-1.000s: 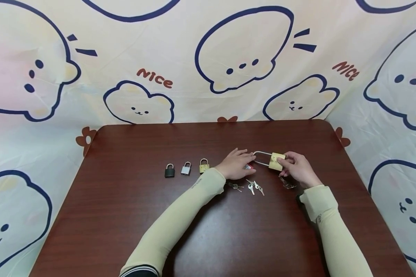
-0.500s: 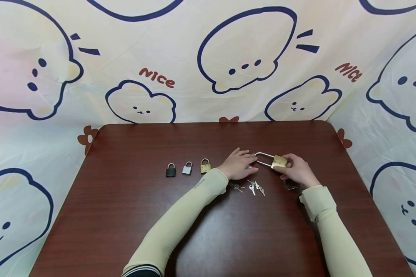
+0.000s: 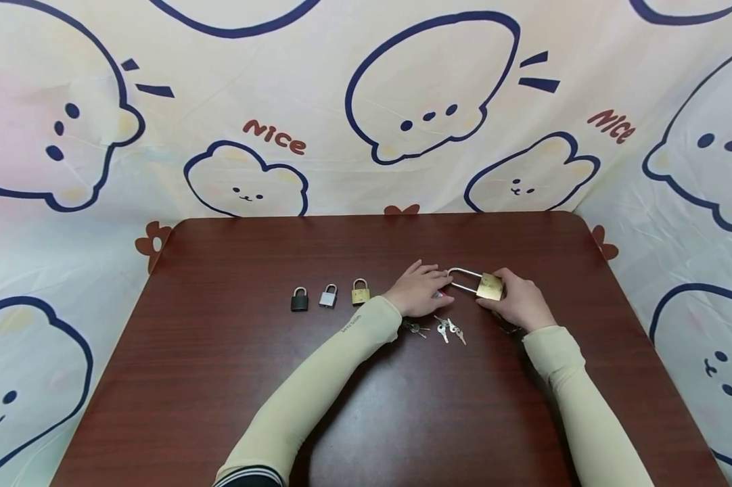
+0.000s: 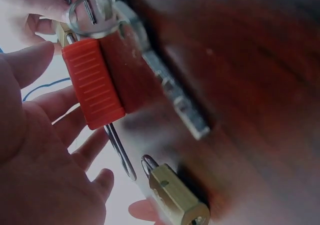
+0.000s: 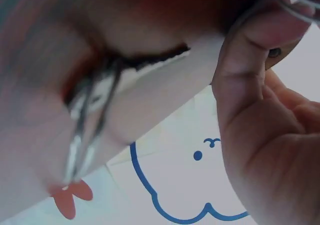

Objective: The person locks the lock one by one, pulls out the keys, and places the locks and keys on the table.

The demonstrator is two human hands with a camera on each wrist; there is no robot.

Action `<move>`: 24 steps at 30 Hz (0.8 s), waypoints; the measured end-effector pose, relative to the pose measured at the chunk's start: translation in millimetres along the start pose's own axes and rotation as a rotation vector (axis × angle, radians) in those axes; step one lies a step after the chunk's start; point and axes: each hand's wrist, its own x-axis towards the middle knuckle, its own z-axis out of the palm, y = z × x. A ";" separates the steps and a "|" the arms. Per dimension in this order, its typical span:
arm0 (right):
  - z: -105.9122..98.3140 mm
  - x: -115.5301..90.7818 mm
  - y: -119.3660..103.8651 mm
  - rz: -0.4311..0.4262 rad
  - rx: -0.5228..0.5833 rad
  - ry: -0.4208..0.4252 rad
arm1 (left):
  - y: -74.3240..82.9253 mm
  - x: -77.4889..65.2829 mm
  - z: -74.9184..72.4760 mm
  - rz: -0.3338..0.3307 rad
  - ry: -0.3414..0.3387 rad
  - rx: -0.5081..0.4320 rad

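Note:
In the head view my right hand (image 3: pixel 521 302) grips the brass body of a long-shackle padlock (image 3: pixel 490 287), thumb on the near side and fingers at the far side. Its shackle points left, toward my left hand (image 3: pixel 412 291). That left hand reaches over the table with straight fingers, their tips right at the shackle's end. Partly hidden under it in the head view, a red padlock (image 4: pixel 95 82) shows beside the palm in the left wrist view. Some keys (image 3: pixel 509 329) lie mostly hidden beneath my right hand.
A black padlock (image 3: pixel 300 299), a silver padlock (image 3: pixel 328 296) and a small brass padlock (image 3: pixel 360 293) stand in a row to the left on the brown table (image 3: pixel 232 379). Bunches of keys (image 3: pixel 450 330) lie nearer, with other keys (image 3: pixel 416 330) by the left cuff. Printed cloth (image 3: pixel 335 176) hangs behind.
My right hand has shifted from pinching the padlock's near corner to gripping its body across the end, now covering more of the keys below. The left hand stays put.

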 end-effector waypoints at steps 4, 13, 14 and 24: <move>3.5 1.4 4.6 -0.014 -0.012 0.006 | -0.4 1.2 2.2 0.001 0.005 -0.003; 7.1 6.1 9.3 -0.033 -0.036 0.000 | -0.8 1.3 2.4 -0.001 0.030 -0.001; 7.3 7.2 9.4 -0.034 -0.036 0.000 | -1.4 1.2 2.1 -0.001 0.035 -0.004; 2.0 2.8 8.7 -0.026 -0.019 -0.031 | -21.0 -14.9 1.1 -0.009 0.110 -0.050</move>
